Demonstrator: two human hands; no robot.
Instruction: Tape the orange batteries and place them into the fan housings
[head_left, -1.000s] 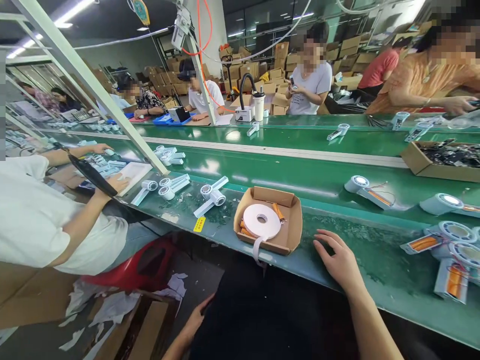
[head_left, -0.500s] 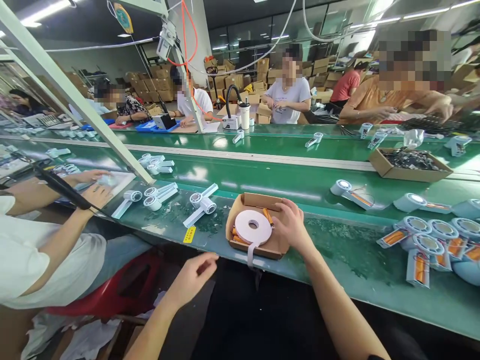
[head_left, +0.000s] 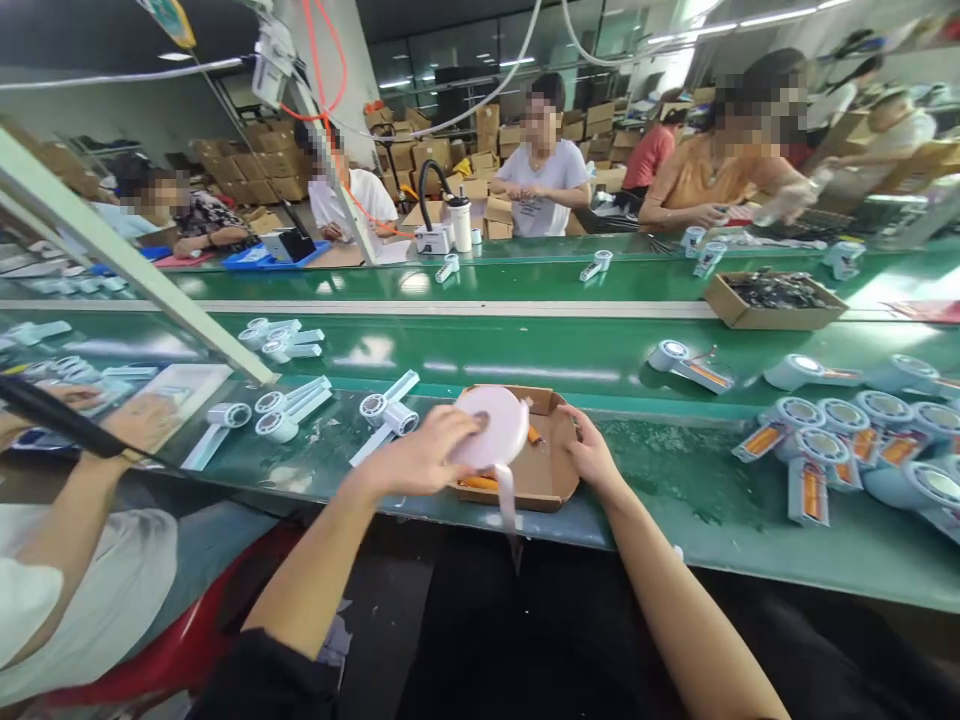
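Note:
My left hand (head_left: pixel 420 452) grips a white tape roll (head_left: pixel 504 425) by its edge and centre hole, tilting it up over an open cardboard box (head_left: pixel 556 455). A loose strip of tape (head_left: pixel 507 495) hangs down from the roll past the table edge. Inside the box lie orange-wrapped parts (head_left: pixel 480 482), partly covered by the roll. My right hand (head_left: pixel 590 448) is closed on the right wall of the box, thumb and fingers on either side. Left of my left hand lie pale blue handheld fan housings (head_left: pixel 386 412).
Fan housings with orange cells (head_left: pixel 808 485) cluster on the right of the green table (head_left: pixel 675 490). A carton of black parts (head_left: pixel 772 305) stands beyond. At left, a co-worker's hand (head_left: pixel 146 420) is over a white board. A slanted metal post (head_left: pixel 150 265) rises at left.
My left hand has come up from beside the table edge, taken hold of the tape roll and tilted it up. My right hand has moved onto the box's right wall. The view has turned right.

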